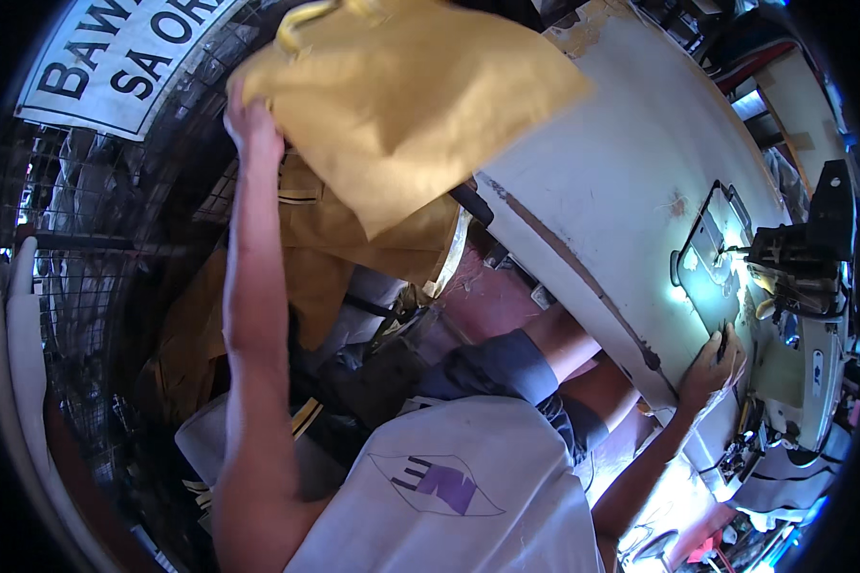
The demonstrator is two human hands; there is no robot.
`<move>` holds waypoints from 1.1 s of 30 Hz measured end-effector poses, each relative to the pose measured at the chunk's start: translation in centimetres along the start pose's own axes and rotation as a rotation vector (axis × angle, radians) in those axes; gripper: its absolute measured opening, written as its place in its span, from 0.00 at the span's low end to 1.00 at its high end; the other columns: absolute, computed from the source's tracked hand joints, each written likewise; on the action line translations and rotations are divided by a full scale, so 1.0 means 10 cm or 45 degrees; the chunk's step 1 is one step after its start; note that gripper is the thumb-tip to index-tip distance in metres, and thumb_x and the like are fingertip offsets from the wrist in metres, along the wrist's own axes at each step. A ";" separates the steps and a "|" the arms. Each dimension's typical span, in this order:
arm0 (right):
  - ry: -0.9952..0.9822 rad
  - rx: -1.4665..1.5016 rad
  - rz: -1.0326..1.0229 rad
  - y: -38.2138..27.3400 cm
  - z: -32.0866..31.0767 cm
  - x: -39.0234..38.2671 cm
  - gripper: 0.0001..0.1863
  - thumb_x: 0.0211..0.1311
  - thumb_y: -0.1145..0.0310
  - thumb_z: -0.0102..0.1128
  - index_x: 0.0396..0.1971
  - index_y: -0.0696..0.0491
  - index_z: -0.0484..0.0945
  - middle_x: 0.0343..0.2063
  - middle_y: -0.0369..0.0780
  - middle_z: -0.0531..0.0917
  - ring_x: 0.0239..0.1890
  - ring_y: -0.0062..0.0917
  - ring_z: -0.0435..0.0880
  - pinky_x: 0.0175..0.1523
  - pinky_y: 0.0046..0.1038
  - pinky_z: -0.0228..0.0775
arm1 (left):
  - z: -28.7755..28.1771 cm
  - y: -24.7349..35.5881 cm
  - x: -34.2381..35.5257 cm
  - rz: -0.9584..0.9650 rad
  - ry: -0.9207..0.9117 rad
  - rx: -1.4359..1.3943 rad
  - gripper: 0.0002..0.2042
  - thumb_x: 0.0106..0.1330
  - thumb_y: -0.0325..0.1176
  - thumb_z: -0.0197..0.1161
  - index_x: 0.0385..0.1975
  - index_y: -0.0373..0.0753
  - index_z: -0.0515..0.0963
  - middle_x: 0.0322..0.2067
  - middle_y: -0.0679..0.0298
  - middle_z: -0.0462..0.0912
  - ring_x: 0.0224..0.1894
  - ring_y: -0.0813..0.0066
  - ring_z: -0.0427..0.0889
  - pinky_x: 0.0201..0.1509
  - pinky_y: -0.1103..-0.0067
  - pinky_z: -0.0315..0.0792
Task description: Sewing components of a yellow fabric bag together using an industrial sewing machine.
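Observation:
My left hand (255,124), arm stretched out to the far left, is closed on the edge of a large yellow cloth (420,95). The cloth is raised and spreads over the far left end of the white table, with a loop of strap (306,21) along its far edge. On the table's right side, my right hand (715,368) rests beside the metal plate (702,253) of a sewing machine (798,258). Its fingers are apart, the tips at the plate's near edge, and no cloth shows under them. A bright lamp lights the needle area.
More yellow-brown cloth (373,234) hangs in a heap below the raised piece, left of the white table (631,153). Wire mesh (76,315) with a lettered sign (124,57) stands at the left. The table's near edge (573,258) is worn, above my knees.

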State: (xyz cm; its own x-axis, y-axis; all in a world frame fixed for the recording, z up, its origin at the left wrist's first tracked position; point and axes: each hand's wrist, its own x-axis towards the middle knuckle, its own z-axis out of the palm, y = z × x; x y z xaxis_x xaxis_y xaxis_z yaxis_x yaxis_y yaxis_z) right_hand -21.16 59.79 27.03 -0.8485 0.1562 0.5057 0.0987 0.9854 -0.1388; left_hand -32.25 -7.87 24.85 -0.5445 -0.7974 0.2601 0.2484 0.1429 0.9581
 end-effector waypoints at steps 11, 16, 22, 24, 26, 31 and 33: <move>-0.022 -0.032 -0.016 0.06 0.03 -0.01 0.15 0.65 0.68 0.55 0.49 0.56 0.79 0.46 0.44 0.80 0.51 0.37 0.76 0.59 0.39 0.64 | -1.26 -1.97 -1.79 -0.499 0.080 0.979 0.36 0.62 0.18 0.49 0.72 0.36 0.46 0.67 0.41 0.57 0.66 0.54 0.65 0.68 0.71 0.61; -0.069 -0.069 0.050 0.07 0.02 -0.01 0.16 0.67 0.66 0.54 0.50 0.55 0.79 0.47 0.45 0.80 0.52 0.38 0.75 0.59 0.38 0.64 | -1.28 -1.95 -1.60 -0.349 0.077 0.834 0.38 0.63 0.19 0.53 0.73 0.37 0.43 0.70 0.48 0.53 0.67 0.56 0.62 0.70 0.74 0.57; -0.055 0.010 0.052 0.07 0.01 -0.02 0.16 0.67 0.65 0.54 0.51 0.55 0.79 0.47 0.45 0.80 0.53 0.38 0.75 0.60 0.39 0.63 | -1.22 -1.39 -1.72 -0.621 0.161 0.923 0.36 0.63 0.24 0.54 0.72 0.37 0.46 0.69 0.47 0.55 0.66 0.55 0.63 0.71 0.71 0.56; -0.046 -0.014 0.039 0.05 0.01 -0.02 0.16 0.67 0.66 0.55 0.51 0.55 0.79 0.47 0.44 0.80 0.53 0.38 0.75 0.60 0.39 0.63 | -1.21 -1.28 -1.85 -0.678 0.154 1.153 0.36 0.62 0.24 0.55 0.71 0.35 0.49 0.68 0.45 0.56 0.67 0.53 0.62 0.72 0.69 0.55; -0.046 -0.037 0.022 0.04 0.01 -0.01 0.16 0.67 0.66 0.55 0.51 0.55 0.79 0.47 0.44 0.80 0.53 0.38 0.75 0.61 0.39 0.63 | -1.13 -1.32 -2.01 -0.358 0.077 1.508 0.35 0.61 0.24 0.55 0.70 0.34 0.52 0.67 0.44 0.57 0.67 0.52 0.63 0.72 0.67 0.56; -0.057 -0.058 0.034 0.01 0.00 -0.01 0.15 0.67 0.67 0.55 0.50 0.55 0.79 0.47 0.44 0.80 0.53 0.38 0.75 0.61 0.38 0.63 | -0.78 -1.85 -2.40 0.447 -1.263 1.452 0.26 0.56 0.28 0.57 0.59 0.34 0.68 0.58 0.45 0.68 0.60 0.49 0.69 0.67 0.61 0.61; -0.053 -0.026 0.013 0.01 0.00 0.00 0.15 0.67 0.67 0.55 0.50 0.56 0.79 0.48 0.44 0.80 0.53 0.38 0.75 0.61 0.38 0.63 | -0.61 -2.05 -2.42 0.551 -1.650 1.412 0.25 0.56 0.28 0.57 0.57 0.35 0.69 0.56 0.45 0.70 0.58 0.48 0.70 0.66 0.61 0.61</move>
State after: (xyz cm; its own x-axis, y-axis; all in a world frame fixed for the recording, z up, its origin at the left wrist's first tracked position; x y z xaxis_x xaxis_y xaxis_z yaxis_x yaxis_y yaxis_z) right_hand -21.13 59.89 26.96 -0.8682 0.1639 0.4684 0.1177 0.9850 -0.1265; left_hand -19.23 4.95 -1.83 -0.9586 0.2612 -0.1137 0.2214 0.9343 0.2795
